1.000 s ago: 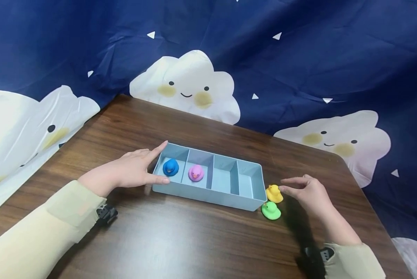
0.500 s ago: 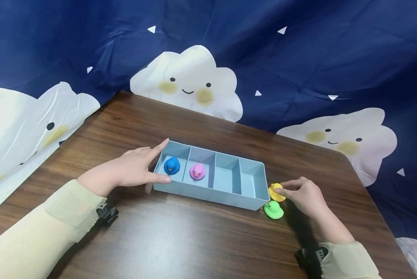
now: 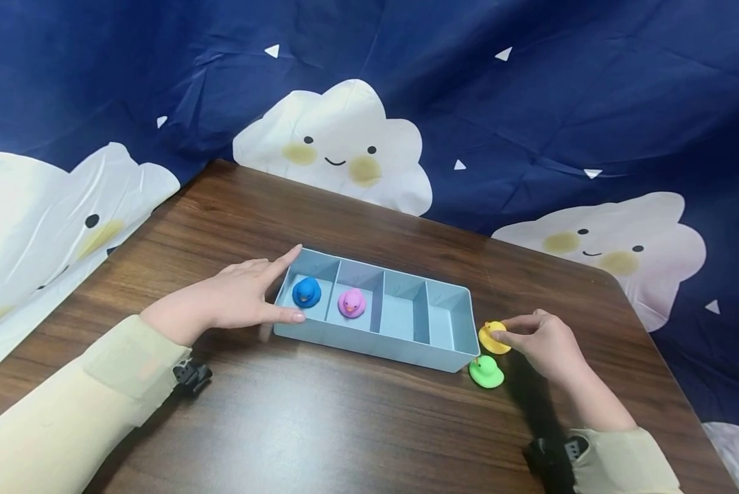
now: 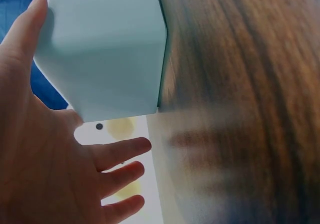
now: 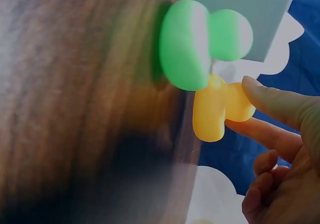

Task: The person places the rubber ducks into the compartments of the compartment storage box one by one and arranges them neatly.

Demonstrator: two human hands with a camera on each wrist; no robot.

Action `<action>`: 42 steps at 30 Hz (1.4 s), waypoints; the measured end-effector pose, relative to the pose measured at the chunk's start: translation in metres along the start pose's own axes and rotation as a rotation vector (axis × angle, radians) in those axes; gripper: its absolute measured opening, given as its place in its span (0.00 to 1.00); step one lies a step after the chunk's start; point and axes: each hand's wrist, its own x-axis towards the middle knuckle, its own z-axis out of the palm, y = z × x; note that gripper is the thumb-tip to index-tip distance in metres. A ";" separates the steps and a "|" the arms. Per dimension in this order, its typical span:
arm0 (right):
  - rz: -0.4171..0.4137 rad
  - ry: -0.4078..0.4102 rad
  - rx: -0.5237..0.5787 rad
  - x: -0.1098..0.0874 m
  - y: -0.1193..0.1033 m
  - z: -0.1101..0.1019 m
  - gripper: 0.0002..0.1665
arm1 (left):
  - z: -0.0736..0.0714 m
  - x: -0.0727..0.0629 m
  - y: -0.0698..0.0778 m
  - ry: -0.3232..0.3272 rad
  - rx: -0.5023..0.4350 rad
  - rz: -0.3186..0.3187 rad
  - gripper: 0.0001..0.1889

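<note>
A: What does head show that the wrists don't?
B: Inside of the four-compartment tray [image 3: 375, 345]. Blue toy duck [image 3: 307, 292] in the leftmost compartment, pink toy duck [image 3: 352, 302] in the next one. Wrist views get only the tray's outer walls.
A: And what do the wrists add?
B: Left wrist: the other three fingers of the left hand [image 3: 236, 298], extended and spread. Right wrist: the right hand [image 3: 549, 346] has its remaining fingers curled toward the palm. Head mostly hides both.
A: Left fingers?
B: Thumb and index straight, wide apart, straddling the tray's left end. Thumb at near side, index at far corner.
A: Right?
B: Narrow. Thumb and index pinch the yellow toy duck [image 3: 490, 337] by its head.
A: Where's that duck?
B: Just off the tray's right end, next to the green toy duck [image 3: 486, 372], which sits on the wooden table [image 3: 283, 418] by the near corner. Can't tell if yellow touches the table.
</note>
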 end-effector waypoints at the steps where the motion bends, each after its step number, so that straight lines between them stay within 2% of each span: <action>1: -0.005 0.005 0.003 0.000 -0.001 -0.002 0.26 | 0.000 0.000 0.000 0.000 0.000 -0.001 0.61; 9: -0.038 0.033 0.042 0.000 -0.012 -0.018 0.26 | -0.002 -0.001 0.001 0.000 -0.002 -0.001 0.61; 18: -0.148 0.101 0.048 0.000 -0.025 -0.027 0.21 | -0.001 -0.001 0.000 0.001 -0.017 0.005 0.61; 27: -0.173 0.133 0.057 -0.001 -0.038 -0.040 0.20 | 0.000 -0.001 0.000 0.002 -0.016 0.002 0.61; 42: -0.235 0.090 0.105 0.004 -0.063 -0.040 0.17 | 0.000 0.001 0.000 0.006 -0.007 0.014 0.61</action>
